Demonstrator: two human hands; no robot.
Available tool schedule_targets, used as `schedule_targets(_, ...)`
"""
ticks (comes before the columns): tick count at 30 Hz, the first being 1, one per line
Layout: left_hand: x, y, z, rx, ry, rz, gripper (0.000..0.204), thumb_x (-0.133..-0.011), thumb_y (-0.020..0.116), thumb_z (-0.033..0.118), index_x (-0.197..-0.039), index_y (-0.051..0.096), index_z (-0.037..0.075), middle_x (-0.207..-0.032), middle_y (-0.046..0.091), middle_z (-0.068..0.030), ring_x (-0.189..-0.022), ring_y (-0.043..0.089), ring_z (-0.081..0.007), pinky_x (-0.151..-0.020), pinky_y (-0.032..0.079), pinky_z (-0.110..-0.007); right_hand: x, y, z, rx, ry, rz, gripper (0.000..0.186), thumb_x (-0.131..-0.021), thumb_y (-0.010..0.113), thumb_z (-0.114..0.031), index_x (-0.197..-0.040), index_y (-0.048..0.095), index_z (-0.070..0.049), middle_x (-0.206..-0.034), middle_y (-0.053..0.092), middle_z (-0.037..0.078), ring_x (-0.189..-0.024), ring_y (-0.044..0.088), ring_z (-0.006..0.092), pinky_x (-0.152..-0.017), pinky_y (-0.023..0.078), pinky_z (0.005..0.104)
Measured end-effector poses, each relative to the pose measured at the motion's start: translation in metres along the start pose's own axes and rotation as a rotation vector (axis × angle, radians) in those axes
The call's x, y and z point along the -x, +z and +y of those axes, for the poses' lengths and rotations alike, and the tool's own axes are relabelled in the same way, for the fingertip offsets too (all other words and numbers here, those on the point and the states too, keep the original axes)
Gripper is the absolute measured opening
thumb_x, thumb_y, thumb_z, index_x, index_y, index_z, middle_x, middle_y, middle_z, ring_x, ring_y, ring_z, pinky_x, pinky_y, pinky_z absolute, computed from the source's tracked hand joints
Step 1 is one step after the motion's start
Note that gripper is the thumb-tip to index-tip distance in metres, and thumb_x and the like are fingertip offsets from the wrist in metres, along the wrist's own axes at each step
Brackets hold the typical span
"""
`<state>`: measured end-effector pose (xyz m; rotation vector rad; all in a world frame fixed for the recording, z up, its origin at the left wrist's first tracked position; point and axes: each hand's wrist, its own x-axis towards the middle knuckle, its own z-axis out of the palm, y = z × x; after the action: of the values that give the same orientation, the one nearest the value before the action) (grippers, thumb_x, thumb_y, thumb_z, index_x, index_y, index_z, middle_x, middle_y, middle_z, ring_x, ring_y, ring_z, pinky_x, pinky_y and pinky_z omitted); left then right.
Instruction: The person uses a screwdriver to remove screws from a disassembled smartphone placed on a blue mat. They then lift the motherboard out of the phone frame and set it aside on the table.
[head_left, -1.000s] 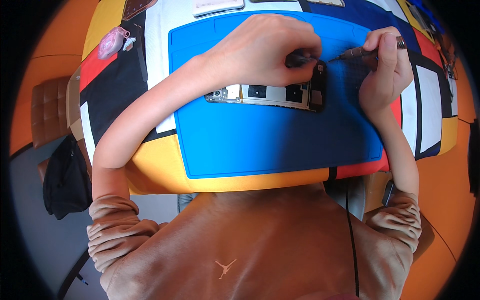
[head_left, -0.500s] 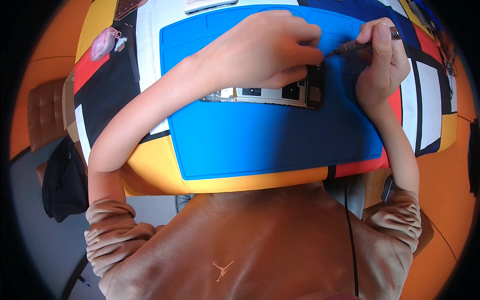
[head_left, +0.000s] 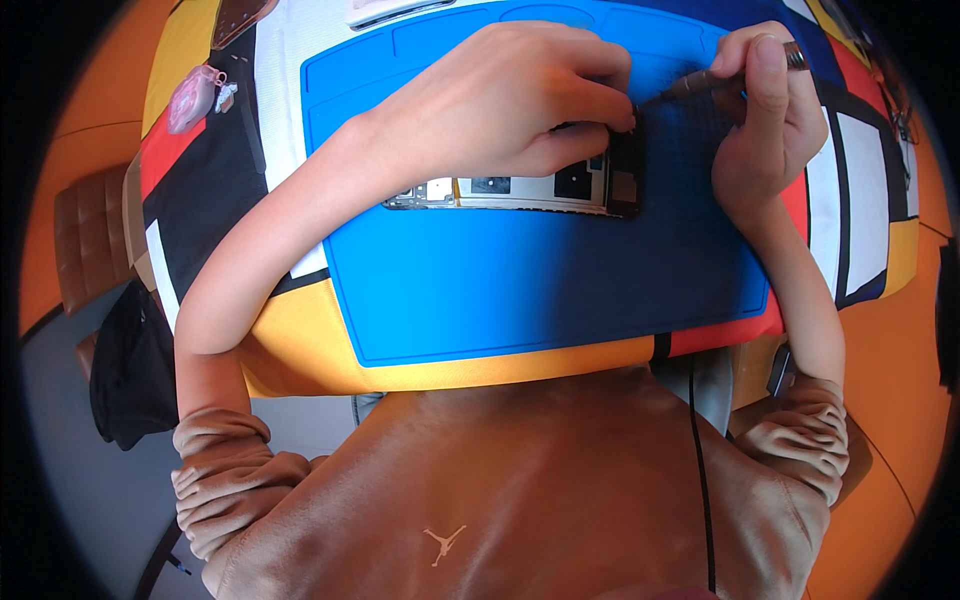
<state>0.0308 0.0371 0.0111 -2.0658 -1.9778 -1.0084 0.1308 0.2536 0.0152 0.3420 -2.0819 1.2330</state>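
An opened phone (head_left: 491,192) lies on a blue work mat (head_left: 450,290), its inner parts exposed. My left hand (head_left: 540,100) bends over it from above, fingers curled and closed at its right end; the hand hides much of the phone. A slim dark screwdriver (head_left: 690,86) is pinched between the thumb and fingers of my right hand (head_left: 768,115). Its tip points left, close to my left fingertips at the phone's upper right corner. Whether the tip touches the phone cannot be made out.
A patterned cloth (head_left: 310,330) covers the table under the mat. A pink pouch-like trinket (head_left: 193,98) lies at the left, a white flat object (head_left: 395,10) at the far edge. A brown seat (head_left: 95,235) and a black bag (head_left: 130,365) stand left of the table.
Both hands keep nearly the same pose around the phone and screwdriver. The view has shifted slightly, moving the mat and phone a little to the left in it.
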Motion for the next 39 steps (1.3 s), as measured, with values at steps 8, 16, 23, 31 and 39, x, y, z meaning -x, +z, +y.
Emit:
schedule_targets(8,0.001,0.001,-0.002,-0.007,0.011,0.000,0.008,-0.085,0.072,0.013,-0.090,0.076,0.008,-0.090,0.063,-0.0083,-0.082,0.066,-0.0262,-0.072,0.056,-0.035,0.001,0.000,0.004,-0.032,-0.012,-0.015,0.037,-0.112,0.042,-0.028,-0.090,0.062,-0.006,-0.079,0.053,-0.003,-0.063,0.036,0.0023,-0.058,0.026,0.0204)
schedule_targets(16,0.002,0.003,-0.002,-0.005,0.001,-0.003,0.008,-0.086,0.072,0.013,-0.091,0.076,0.008,-0.089,0.063,-0.0081,-0.080,0.066,-0.0249,-0.072,0.055,-0.033,0.002,-0.001,0.004,0.047,-0.059,0.001,0.037,-0.112,0.043,-0.028,-0.090,0.063,-0.005,-0.078,0.054,-0.004,-0.063,0.036,0.0015,-0.058,0.026,0.0198)
schedule_targets(23,0.000,-0.003,0.000,0.082,-0.067,-0.083,0.010,-0.086,0.072,0.013,-0.093,0.074,0.007,-0.094,0.064,-0.0085,-0.086,0.065,-0.0269,-0.077,0.055,-0.036,0.001,0.000,0.004,0.010,-0.038,0.010,0.037,-0.112,0.043,-0.028,-0.090,0.063,-0.005,-0.078,0.055,-0.004,-0.063,0.038,0.0013,-0.058,0.027,0.0192)
schedule_targets(31,-0.002,-0.011,0.000,0.199,-0.038,-0.101,0.015,-0.084,0.071,0.012,-0.097,0.069,0.005,-0.093,0.060,-0.0105,-0.086,0.063,-0.0328,-0.074,0.052,-0.041,0.001,0.000,0.005,0.003,-0.036,-0.007,0.037,-0.112,0.044,-0.028,-0.090,0.063,-0.005,-0.079,0.055,-0.003,-0.063,0.038,0.0014,-0.058,0.027,0.0190)
schedule_targets(39,-0.003,-0.011,0.000,0.191,-0.030,-0.099,0.015,-0.085,0.070,0.013,-0.097,0.069,0.004,-0.093,0.060,-0.0107,-0.086,0.063,-0.0328,-0.074,0.052,-0.041,0.001,-0.006,0.005,0.083,-0.116,-0.108,0.035,-0.113,0.042,-0.024,-0.093,0.062,-0.004,-0.083,0.057,-0.001,-0.064,0.039,0.0015,-0.059,0.029,0.0189)
